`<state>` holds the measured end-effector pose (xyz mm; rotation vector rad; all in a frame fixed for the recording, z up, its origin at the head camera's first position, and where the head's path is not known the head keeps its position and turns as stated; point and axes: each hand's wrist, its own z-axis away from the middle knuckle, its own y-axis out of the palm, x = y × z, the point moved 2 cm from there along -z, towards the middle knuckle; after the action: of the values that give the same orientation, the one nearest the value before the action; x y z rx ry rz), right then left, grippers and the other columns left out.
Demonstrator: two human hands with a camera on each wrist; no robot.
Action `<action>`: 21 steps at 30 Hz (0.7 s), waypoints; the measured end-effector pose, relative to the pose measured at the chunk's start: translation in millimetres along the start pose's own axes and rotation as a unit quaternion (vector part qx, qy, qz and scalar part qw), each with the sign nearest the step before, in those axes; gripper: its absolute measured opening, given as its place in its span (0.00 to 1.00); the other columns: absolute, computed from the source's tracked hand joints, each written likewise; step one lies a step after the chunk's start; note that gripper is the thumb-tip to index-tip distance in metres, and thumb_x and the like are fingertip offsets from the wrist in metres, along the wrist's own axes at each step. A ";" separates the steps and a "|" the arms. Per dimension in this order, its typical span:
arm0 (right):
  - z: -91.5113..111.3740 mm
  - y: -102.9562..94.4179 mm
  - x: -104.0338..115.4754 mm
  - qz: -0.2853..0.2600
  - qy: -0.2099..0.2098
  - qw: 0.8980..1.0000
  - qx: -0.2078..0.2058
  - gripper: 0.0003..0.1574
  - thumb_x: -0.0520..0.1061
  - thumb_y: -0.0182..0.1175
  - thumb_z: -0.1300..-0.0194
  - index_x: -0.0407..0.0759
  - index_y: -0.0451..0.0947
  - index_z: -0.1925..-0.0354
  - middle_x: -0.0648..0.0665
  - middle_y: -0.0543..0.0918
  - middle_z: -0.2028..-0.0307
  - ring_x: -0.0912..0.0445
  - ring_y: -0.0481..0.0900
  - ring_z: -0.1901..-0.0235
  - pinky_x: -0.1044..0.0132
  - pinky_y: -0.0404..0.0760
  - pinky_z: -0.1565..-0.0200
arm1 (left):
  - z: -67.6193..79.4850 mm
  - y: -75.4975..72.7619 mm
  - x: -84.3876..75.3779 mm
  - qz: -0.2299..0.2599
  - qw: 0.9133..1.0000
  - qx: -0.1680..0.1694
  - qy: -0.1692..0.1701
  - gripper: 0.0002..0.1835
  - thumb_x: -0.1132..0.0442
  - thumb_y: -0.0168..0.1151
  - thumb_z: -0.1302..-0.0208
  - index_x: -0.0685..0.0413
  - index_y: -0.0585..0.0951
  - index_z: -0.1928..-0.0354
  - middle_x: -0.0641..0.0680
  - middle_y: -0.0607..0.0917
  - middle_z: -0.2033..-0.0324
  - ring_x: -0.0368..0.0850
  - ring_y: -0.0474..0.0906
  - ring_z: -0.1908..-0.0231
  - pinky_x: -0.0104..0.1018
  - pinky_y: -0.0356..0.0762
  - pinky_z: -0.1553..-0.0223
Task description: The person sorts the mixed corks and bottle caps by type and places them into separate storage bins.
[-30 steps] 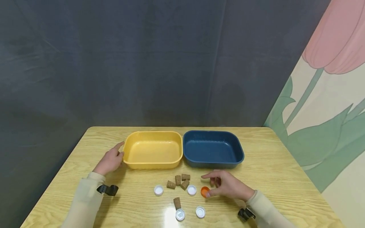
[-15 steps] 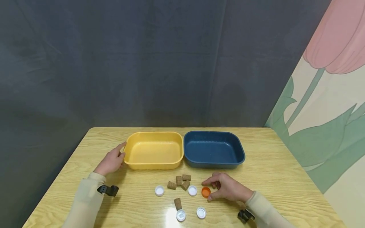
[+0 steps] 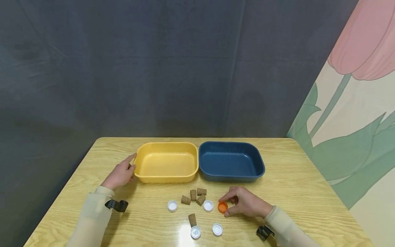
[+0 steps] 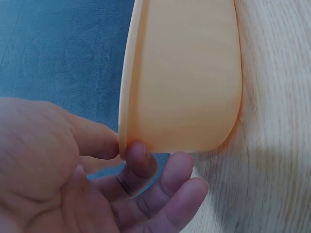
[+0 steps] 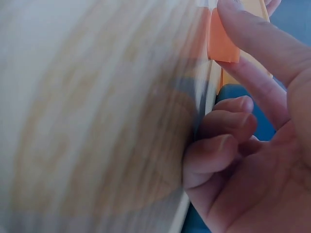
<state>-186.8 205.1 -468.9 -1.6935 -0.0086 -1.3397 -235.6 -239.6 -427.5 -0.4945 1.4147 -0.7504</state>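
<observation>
My left hand (image 3: 118, 175) is at the left end of the yellow tub (image 3: 166, 179). In the left wrist view its fingertips touch the tub's rim (image 4: 127, 87), with the other fingers loosely bent below. Over the table's right part, my right hand (image 3: 248, 203) has thumb and index finger on either side of an orange bottle cap (image 3: 222, 207), pinching it at the tabletop. Close up, the right wrist view shows the thumb against the orange cap (image 5: 223, 39), while the remaining fingers (image 5: 214, 155) curl beneath the palm.
A blue tub (image 3: 231, 179) stands right of the yellow one. Several corks (image 3: 193, 195) lie in front, among white caps (image 3: 172, 206). One cork (image 3: 192, 220) touches a white cap (image 3: 195, 232); another white cap (image 3: 217, 229) lies nearby. A dark curtain (image 3: 160, 68) hangs behind.
The right hand has shifted slightly, and its thumb and index finger have drawn in around the orange cap. The left hand stays at the yellow tub.
</observation>
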 end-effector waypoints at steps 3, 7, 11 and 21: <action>-0.6 -0.2 0.7 0.002 0.010 1.000 -0.001 0.25 0.51 0.79 0.50 0.47 0.89 0.52 0.51 0.78 0.71 0.63 0.67 0.72 0.73 0.69 0.70 | 0.1 -0.2 0.6 0.003 1.000 0.000 0.001 0.30 0.68 0.42 0.22 0.67 0.51 0.23 0.58 0.76 0.71 0.49 0.75 0.75 0.40 0.76 0.72; -0.7 -2.2 2.8 0.007 0.016 1.000 -0.009 0.26 0.52 0.79 0.51 0.48 0.89 0.53 0.49 0.76 0.72 0.63 0.67 0.72 0.73 0.68 0.70 | -0.1 -0.5 0.9 0.007 1.000 0.001 0.004 0.30 0.68 0.42 0.22 0.67 0.51 0.23 0.59 0.76 0.70 0.49 0.75 0.75 0.40 0.77 0.72; -0.4 -7.2 7.2 0.012 0.004 1.000 -0.023 0.27 0.53 0.80 0.52 0.48 0.89 0.53 0.47 0.76 0.73 0.62 0.67 0.72 0.72 0.68 0.70 | 0.0 -0.2 1.2 0.014 1.000 0.002 0.004 0.30 0.68 0.42 0.21 0.67 0.51 0.23 0.59 0.76 0.70 0.50 0.76 0.74 0.41 0.78 0.70; -0.3 -29.5 30.7 0.049 -0.018 0.997 -0.058 0.26 0.51 0.79 0.51 0.48 0.89 0.52 0.47 0.73 0.75 0.64 0.64 0.74 0.72 0.66 0.72 | 1.9 0.2 -1.0 0.021 1.000 0.002 -0.006 0.30 0.66 0.42 0.20 0.66 0.50 0.23 0.60 0.75 0.69 0.48 0.75 0.73 0.42 0.79 0.69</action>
<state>-190.0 205.7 -426.5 -1.7922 0.1332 -1.2564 -233.7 -239.0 -426.8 -0.4656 1.4085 -0.7154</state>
